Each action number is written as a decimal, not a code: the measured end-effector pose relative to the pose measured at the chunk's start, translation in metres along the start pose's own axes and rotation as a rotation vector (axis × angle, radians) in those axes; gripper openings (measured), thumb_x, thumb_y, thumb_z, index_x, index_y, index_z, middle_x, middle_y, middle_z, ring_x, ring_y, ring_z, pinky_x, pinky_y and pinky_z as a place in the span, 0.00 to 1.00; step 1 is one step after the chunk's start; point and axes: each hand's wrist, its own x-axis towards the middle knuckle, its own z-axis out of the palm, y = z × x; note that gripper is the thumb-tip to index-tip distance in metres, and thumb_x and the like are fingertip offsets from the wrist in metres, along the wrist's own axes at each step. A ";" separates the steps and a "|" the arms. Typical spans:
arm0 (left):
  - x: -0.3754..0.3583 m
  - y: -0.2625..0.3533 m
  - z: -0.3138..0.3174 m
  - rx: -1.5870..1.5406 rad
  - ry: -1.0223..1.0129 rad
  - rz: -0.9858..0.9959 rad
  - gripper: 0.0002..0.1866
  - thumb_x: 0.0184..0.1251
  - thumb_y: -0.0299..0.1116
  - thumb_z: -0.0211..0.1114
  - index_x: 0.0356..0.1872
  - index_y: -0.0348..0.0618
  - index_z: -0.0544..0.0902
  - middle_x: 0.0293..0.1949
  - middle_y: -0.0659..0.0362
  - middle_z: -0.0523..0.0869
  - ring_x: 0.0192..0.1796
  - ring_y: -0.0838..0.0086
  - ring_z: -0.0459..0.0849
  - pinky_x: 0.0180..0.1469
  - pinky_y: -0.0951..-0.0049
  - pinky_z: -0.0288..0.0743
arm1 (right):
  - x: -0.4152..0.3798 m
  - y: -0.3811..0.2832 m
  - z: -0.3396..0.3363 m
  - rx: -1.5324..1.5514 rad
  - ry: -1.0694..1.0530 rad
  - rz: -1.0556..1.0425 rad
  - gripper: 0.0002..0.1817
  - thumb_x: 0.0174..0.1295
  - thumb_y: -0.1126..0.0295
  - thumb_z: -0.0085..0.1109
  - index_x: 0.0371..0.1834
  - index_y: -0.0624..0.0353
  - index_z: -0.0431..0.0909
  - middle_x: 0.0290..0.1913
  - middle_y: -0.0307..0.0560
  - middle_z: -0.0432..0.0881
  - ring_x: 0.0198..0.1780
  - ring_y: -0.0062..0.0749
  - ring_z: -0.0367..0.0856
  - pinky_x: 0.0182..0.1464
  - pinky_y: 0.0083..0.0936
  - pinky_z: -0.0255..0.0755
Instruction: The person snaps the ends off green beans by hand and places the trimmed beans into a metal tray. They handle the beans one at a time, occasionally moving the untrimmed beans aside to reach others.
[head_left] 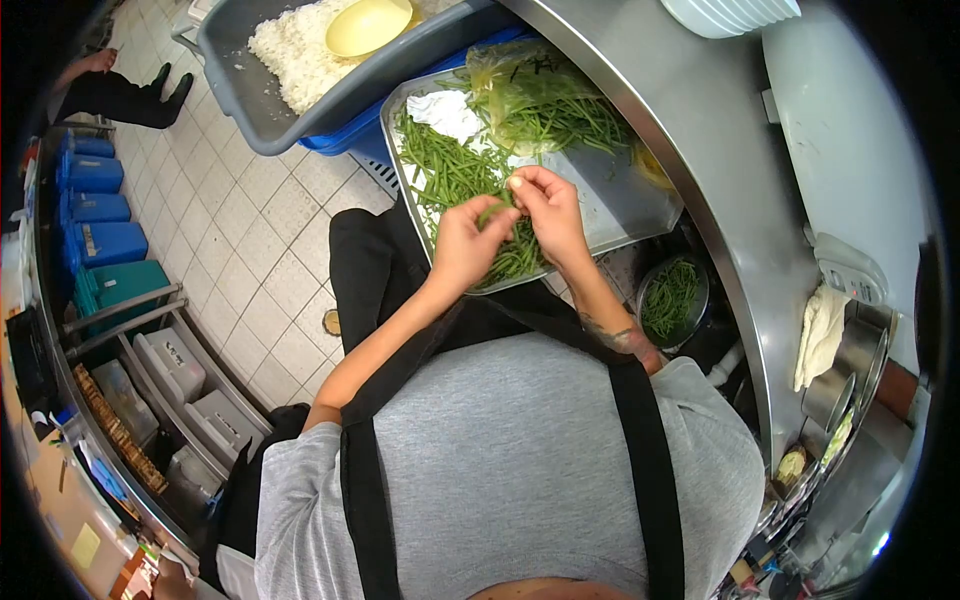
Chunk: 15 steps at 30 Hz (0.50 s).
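Long thin green beans [445,165] lie heaped in a metal tray [618,190] in front of my lap. Just above that heap, my left hand [468,240] is closed in a pinch, with some green showing at its slightly blurred fingers. My right hand [550,208] pinches beside it, thumb against the fingertips, around what looks like the same green bean, mostly hidden by the fingers. A clear plastic bag [515,85] with more beans spilling out rests at the tray's far end. Crumpled foil [447,115] lies by the bag.
A round container of beans [672,300] stands low at the right, below the steel counter [690,130]. Beyond the tray is a grey tub [232,95] of white rice with a yellow bowl [368,27]. Blue bins [112,242] line the left; a person's legs [125,100] show there.
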 end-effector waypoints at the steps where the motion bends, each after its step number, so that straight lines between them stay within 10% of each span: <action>1: 0.003 -0.004 -0.002 -0.071 0.031 0.031 0.08 0.65 0.30 0.60 0.32 0.36 0.81 0.21 0.67 0.79 0.22 0.87 0.71 0.24 0.85 0.62 | 0.001 0.000 -0.001 -0.191 -0.010 -0.094 0.09 0.62 0.70 0.54 0.35 0.66 0.78 0.27 0.37 0.78 0.25 0.14 0.71 0.29 0.13 0.66; 7: 0.012 0.002 -0.029 -0.414 0.140 -0.125 0.07 0.67 0.34 0.58 0.34 0.41 0.77 0.21 0.68 0.75 0.17 0.87 0.62 0.20 0.86 0.54 | -0.002 -0.004 -0.017 -0.705 -0.187 0.008 0.08 0.60 0.71 0.58 0.33 0.67 0.79 0.26 0.36 0.79 0.26 0.13 0.73 0.30 0.14 0.68; 15: 0.015 -0.008 -0.031 -0.470 0.196 -0.103 0.08 0.67 0.34 0.58 0.35 0.40 0.77 0.22 0.67 0.76 0.18 0.88 0.62 0.20 0.86 0.54 | -0.008 -0.004 -0.011 -0.272 -0.100 0.077 0.08 0.62 0.70 0.56 0.33 0.64 0.80 0.33 0.36 0.80 0.30 0.13 0.73 0.33 0.13 0.68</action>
